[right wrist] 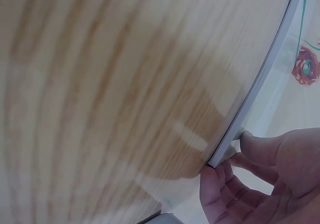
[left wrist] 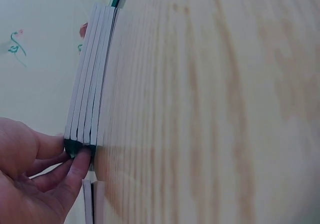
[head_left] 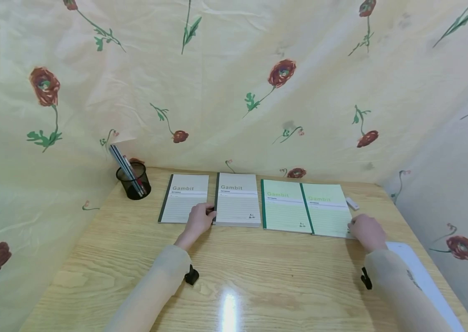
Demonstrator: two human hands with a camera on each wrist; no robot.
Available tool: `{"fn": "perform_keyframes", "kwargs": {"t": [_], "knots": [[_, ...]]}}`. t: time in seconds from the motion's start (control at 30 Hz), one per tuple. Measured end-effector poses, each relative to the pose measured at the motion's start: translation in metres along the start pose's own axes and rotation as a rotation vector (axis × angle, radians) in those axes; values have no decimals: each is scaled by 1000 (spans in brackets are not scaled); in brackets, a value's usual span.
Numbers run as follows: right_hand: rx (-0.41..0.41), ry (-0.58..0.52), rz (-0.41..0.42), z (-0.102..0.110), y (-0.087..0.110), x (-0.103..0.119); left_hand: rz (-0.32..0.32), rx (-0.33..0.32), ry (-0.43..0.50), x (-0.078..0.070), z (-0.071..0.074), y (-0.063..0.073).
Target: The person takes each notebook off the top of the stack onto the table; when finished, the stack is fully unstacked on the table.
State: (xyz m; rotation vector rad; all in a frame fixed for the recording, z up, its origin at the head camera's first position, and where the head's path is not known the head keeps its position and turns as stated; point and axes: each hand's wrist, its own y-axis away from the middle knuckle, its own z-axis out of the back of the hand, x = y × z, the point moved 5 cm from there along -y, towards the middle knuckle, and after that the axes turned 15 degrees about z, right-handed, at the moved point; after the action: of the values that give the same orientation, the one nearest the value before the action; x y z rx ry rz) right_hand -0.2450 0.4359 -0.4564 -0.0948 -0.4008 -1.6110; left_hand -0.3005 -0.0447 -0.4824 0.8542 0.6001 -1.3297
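Note:
Two grey-covered stationery items lie at the left: a thin notebook [head_left: 184, 198] and, beside it, a thicker stack of notebooks [head_left: 238, 198] with dark spines. My left hand [head_left: 200, 218] grips the stack's lower left corner at the spine. Several notebooks [left wrist: 87, 83] show edge-on in the left wrist view, thumb and fingers of the left hand [left wrist: 45, 179] around their spine end. Right of these lie two pale green notebooks, one [head_left: 285, 205] with its neighbour [head_left: 327, 210] close alongside. My right hand [head_left: 368, 232] pinches the right-hand one's lower right corner; its thumb lies over the cover in the right wrist view.
A black mesh pen cup [head_left: 133, 182] with pens stands at the back left. A small white eraser-like block [head_left: 352, 203] lies by the right-hand notebook. Under the right forearm is a white flat panel [head_left: 421, 276]. Flowered cloth [head_left: 225, 92] hangs behind the wooden table [head_left: 259, 272].

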Motion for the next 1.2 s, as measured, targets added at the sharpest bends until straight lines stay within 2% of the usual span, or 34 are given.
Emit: {"fn": "perform_keyframes", "kwargs": {"t": [0.53, 0.77, 0.9, 1.03, 1.2], "knots": [[4, 18, 15, -2, -4, -4, 1, -2, 4, 0, 2, 2], [4, 5, -6, -1, -4, -6, 9, -3, -12, -1, 1, 0], [-5, 6, -15, -2, -3, -6, -7, -19, -29, -3, 1, 1], [15, 18, -2, 1, 0, -4, -26, -52, -37, -5, 7, 0], [-7, 31, 82, 16, 2, 13, -25, -70, -4, -10, 24, -4]]}}
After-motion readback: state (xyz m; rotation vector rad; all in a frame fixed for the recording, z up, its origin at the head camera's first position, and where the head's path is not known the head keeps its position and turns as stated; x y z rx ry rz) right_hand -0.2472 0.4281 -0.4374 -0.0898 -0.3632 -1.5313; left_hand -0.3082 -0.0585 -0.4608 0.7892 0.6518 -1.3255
